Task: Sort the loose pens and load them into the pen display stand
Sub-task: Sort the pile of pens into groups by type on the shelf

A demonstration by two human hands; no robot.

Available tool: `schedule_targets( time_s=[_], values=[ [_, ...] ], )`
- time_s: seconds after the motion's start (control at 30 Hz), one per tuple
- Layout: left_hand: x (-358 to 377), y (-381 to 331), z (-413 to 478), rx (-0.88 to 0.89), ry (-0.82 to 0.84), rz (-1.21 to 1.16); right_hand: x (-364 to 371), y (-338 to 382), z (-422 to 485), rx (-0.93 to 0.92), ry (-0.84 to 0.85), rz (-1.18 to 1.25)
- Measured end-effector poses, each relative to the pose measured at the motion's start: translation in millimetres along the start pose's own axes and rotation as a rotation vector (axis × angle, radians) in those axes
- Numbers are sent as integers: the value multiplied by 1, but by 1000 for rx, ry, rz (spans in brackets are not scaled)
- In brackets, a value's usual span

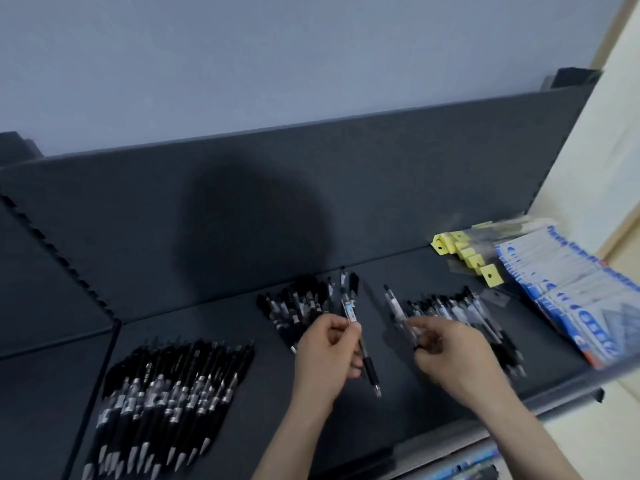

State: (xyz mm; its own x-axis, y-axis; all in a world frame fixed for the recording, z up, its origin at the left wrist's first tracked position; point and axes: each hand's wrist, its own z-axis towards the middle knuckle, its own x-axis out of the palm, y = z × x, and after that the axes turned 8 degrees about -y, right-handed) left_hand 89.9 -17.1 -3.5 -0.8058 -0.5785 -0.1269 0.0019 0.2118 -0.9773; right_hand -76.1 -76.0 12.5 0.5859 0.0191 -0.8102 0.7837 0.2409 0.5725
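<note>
I have just one view to work from, the wide-angle camera worn on the head. It faces forward and steeply down onto a dark shelf (pixel 207 327), close in. The left hand (pixel 325 351) and right hand (pixel 450 348) show just below centre, their arms running off the bottom edge. The frame is rolled, so the shelf's back panel (pixel 381 185) climbs toward the right, with pale wall (pixel 277 57) filling the top third.
</note>
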Motion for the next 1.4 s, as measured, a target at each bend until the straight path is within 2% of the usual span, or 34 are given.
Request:
schedule_targets(
  time_s=[0.1, 0.23, 0.57, 1.03, 1.27, 1.4],
  values=[
    [34, -4, -4, -6, 104, 55, -28, -25, -5, 71, -79, -38],
    [77, -11, -5, -29, 197, 112, -50, -47, -2, 100, -103, -120],
    [122, -14, 8, -42, 173, 293, -62, -72, 11, 116, -53, -177],
    [102, -8, -1, 37, 141, 349, -52, -52, 15, 54, -69, -69],
    [50, 7, 1, 108, 25, 371, -14, -7, 20, -112, 9, -17],
    [16, 14, 4, 103, -66, 343, 17, 19, 33, -149, 64, 3]
  ],
)
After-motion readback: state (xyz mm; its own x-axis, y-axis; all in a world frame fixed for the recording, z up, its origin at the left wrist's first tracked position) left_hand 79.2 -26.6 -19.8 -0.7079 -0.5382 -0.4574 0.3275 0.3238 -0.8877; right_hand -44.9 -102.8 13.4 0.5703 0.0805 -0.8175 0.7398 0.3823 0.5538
